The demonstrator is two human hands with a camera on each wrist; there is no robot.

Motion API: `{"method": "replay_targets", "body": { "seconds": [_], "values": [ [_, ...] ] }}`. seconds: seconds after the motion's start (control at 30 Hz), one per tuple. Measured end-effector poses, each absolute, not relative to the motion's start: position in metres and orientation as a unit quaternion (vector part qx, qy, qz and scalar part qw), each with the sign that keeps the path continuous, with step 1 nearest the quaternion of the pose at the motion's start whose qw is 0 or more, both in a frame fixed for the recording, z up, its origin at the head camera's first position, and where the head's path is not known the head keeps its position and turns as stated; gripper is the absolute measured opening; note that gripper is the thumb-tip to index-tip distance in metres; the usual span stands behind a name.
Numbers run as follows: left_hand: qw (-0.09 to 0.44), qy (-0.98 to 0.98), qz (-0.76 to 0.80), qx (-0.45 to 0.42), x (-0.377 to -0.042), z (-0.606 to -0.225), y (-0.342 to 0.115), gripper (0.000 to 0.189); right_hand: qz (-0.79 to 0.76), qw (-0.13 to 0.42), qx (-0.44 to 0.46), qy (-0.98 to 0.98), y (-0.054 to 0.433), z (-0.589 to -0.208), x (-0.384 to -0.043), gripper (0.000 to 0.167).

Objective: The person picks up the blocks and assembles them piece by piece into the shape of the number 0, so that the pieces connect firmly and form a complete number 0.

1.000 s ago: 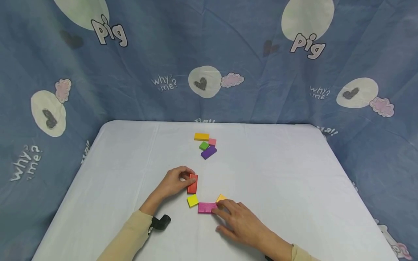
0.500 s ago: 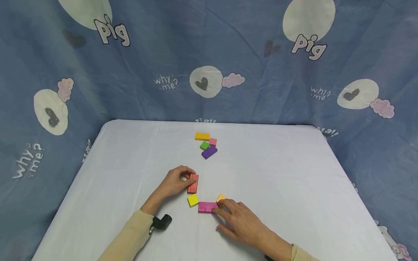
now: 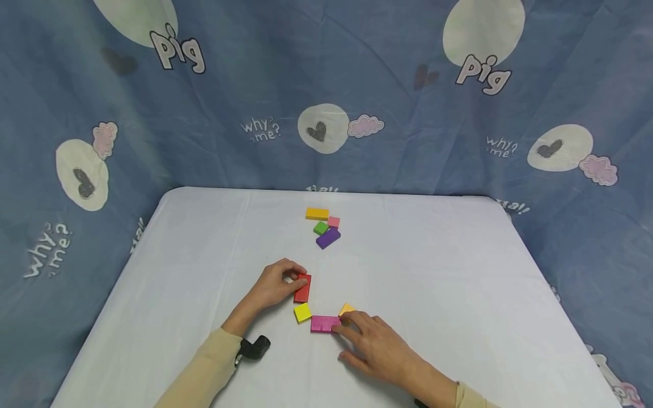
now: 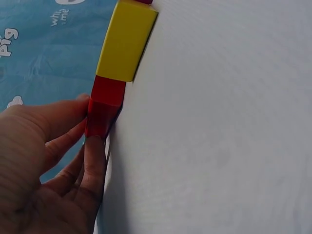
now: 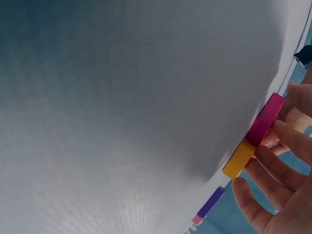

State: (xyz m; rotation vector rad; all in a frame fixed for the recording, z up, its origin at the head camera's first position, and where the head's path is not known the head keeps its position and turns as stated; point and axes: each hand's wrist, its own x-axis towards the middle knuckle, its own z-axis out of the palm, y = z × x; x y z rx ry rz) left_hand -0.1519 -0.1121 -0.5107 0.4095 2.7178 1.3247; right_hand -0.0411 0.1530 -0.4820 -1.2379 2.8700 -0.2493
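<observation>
Left hand [image 3: 272, 286] pinches red block [image 3: 302, 292] beside yellow block [image 3: 302, 313]. Right hand [image 3: 376, 347], fingers spread, touches magenta block [image 3: 322, 324], orange block [image 5: 239, 160].

White surface [image 5: 122, 122] takes up most of the view. Right hand [image 5: 292, 185] at right edge, fingers spread and slightly bent, touching the blocks. Magenta block [image 5: 265, 119] and orange block [image 5: 239, 159] meet end to end, slanting down-left; forefinger at magenta, middle finger near the joint. Left hand [image 5: 296, 121] partly visible behind, mostly hidden. Lower down, well apart: purple block [image 5: 211, 202], small pink block [image 5: 197, 219] at its end. Dark object [image 5: 304, 56] top right, unclear. Blue cloth [image 5: 226, 220] bottom right.
</observation>
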Motion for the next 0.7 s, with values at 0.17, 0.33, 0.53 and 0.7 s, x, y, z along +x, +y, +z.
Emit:
{"method": "replay_targets", "body": {
  "seconds": [0.17,0.33,0.53,0.7],
  "values": [
    [0.039,0.892,0.429,0.137,-0.1514,-0.5094,-0.1108,0.018,-0.080,0.003,-0.394,0.915,0.1533,-0.4818,-0.0412,0.046],
    [0.036,0.893,0.427,0.141,-0.1513,-0.5099,-0.1112,0.018,-0.077,0.011,-0.392,0.917,0.1531,-0.4820,-0.0413,0.046],
    [0.032,0.893,0.424,0.149,-0.1512,-0.5107,-0.1124,0.018,-0.072,0.016,-0.389,0.918,0.1527,-0.4822,-0.0411,0.047],
    [0.033,0.891,0.425,0.155,-0.1493,-0.5083,-0.1132,0.019,-0.074,0.012,-0.391,0.917,0.1527,-0.4824,-0.0415,0.047]
  ]
}}
